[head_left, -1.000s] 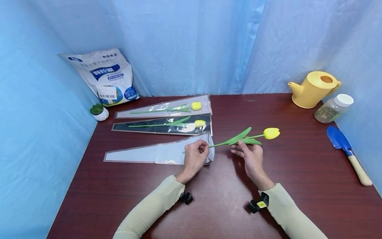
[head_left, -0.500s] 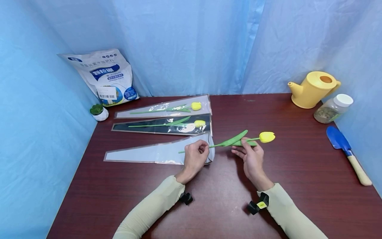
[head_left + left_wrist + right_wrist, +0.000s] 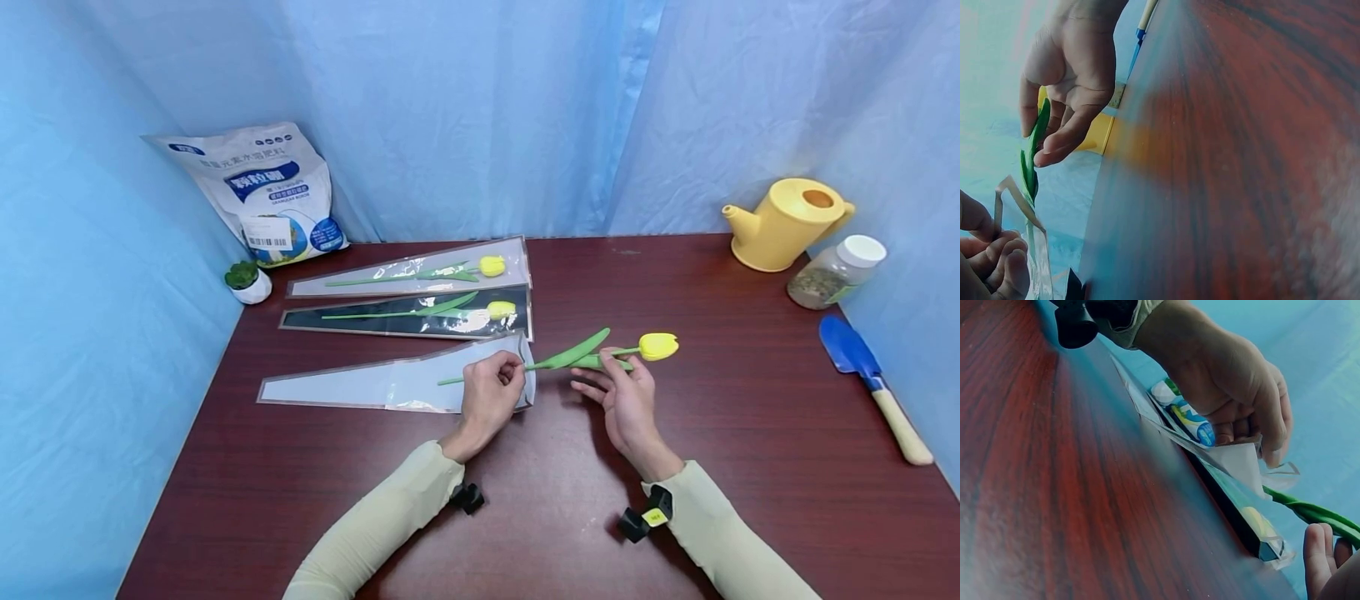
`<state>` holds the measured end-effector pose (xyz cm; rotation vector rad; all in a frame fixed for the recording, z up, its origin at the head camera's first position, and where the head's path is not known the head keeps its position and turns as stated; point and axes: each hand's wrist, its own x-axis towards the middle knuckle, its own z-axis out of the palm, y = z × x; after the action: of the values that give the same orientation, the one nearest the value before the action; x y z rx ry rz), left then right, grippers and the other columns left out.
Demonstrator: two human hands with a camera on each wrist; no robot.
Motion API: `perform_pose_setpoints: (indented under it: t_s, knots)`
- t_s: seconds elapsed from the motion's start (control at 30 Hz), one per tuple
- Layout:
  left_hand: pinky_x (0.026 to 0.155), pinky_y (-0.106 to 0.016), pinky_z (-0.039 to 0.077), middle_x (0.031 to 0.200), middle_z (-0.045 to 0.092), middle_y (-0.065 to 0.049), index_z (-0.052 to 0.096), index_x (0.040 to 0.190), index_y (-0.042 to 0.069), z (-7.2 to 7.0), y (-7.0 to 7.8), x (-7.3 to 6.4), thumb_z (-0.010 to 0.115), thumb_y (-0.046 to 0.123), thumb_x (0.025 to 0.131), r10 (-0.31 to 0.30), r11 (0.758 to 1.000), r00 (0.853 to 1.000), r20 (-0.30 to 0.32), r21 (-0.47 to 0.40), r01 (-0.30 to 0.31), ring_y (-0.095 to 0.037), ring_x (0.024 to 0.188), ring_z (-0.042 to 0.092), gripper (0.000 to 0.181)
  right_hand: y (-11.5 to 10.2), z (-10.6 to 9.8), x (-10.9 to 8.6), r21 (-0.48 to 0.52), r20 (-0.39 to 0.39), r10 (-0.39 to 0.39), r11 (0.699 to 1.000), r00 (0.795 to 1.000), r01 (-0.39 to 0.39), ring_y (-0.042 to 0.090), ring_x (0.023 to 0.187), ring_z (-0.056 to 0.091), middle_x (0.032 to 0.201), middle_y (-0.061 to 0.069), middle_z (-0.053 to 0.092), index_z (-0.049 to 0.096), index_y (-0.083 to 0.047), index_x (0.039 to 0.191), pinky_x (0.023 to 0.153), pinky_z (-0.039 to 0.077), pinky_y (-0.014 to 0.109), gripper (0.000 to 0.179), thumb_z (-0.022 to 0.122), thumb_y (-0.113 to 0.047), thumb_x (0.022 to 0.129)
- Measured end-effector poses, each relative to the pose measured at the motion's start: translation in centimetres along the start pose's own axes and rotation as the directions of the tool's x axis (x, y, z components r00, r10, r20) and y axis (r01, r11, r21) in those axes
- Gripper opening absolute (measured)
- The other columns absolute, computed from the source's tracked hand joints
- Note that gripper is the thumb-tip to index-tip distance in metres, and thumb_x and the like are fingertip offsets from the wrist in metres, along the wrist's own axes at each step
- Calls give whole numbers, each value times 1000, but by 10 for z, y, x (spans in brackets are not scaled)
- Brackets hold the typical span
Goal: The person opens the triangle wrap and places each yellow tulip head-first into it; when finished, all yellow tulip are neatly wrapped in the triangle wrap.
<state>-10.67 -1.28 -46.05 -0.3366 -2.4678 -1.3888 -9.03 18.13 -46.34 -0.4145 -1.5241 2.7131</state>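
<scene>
My right hand (image 3: 630, 404) pinches a yellow tulip (image 3: 658, 347) near its leaves, just below the bloom. The tulip's green stem runs left into the open mouth of a white flower sleeve (image 3: 337, 387), with its tip inside behind the clear front. At that mouth, my left hand (image 3: 491, 400) pinches the sleeve's edge. The right wrist view shows the sleeve mouth (image 3: 1244, 465) held apart, the leaves (image 3: 1316, 515) outside it. In the left wrist view the leaves (image 3: 1036, 134) lie between the right hand's thumb and fingers.
Behind lie a black sleeve (image 3: 307, 319) and a pale sleeve (image 3: 315, 287), each with a yellow tulip inside. A fertilizer bag (image 3: 300, 192) and small potted plant (image 3: 251, 286) stand back left. At right are a yellow watering can (image 3: 776, 229), a jar (image 3: 832, 275) and a trowel (image 3: 862, 358).
My right hand has moved the tulip leftward, and its stem reaches farther into the white sleeve. The left hand keeps its place at the sleeve's mouth.
</scene>
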Motion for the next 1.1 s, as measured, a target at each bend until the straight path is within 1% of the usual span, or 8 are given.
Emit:
perform_pose_setpoints:
  t_s: [0.2, 0.43, 0.73, 0.93, 1.1]
  knots:
    - [54, -10, 43, 65, 71, -8, 73, 79, 2, 0, 2, 0, 66, -1, 85, 3, 1000, 1000, -8, 3, -3, -11, 54, 61, 10, 4, 5, -1, -47, -7, 12, 999, 1000, -12, 17, 82, 76, 92, -4, 71, 55, -13, 102, 74, 63, 36, 6, 54, -19, 103]
    - [53, -10, 43, 65, 70, -8, 73, 80, 2, -1, 2, -1, 67, 0, 85, 23, 1000, 1000, -17, 13, -23, -9, 54, 60, 8, 14, 9, -1, -63, -16, 33, 997, 999, -34, 16, 81, 76, 91, -4, 71, 57, -12, 101, 72, 63, 34, 5, 55, -16, 103]
    - [53, -12, 45, 64, 70, -8, 73, 80, 1, -1, 2, 0, 66, -1, 85, 51, 999, 997, -52, 7, -51, -10, 54, 62, 8, 16, 16, 1, -8, -9, 49, 999, 999, -49, 16, 81, 76, 90, -3, 71, 58, -11, 100, 75, 63, 33, 4, 57, -15, 102]
    - [53, -12, 45, 65, 70, -8, 73, 81, 1, 0, 2, 0, 66, -2, 85, 58, 998, 997, -55, 11, -57, -10, 55, 63, 8, 18, 20, 0, -22, -24, 50, 999, 998, -50, 16, 80, 76, 88, -3, 72, 56, -8, 101, 74, 63, 33, 6, 56, -14, 102]
    - [52, -11, 45, 63, 70, -8, 73, 79, 1, 1, 2, 2, 66, -2, 83, 71, 997, 995, -67, 7, -71, -10, 54, 62, 8, 20, 25, 0, -46, -4, 58, 997, 998, -59, 15, 80, 75, 89, -3, 72, 56, -8, 103, 75, 63, 33, 5, 58, -13, 101]
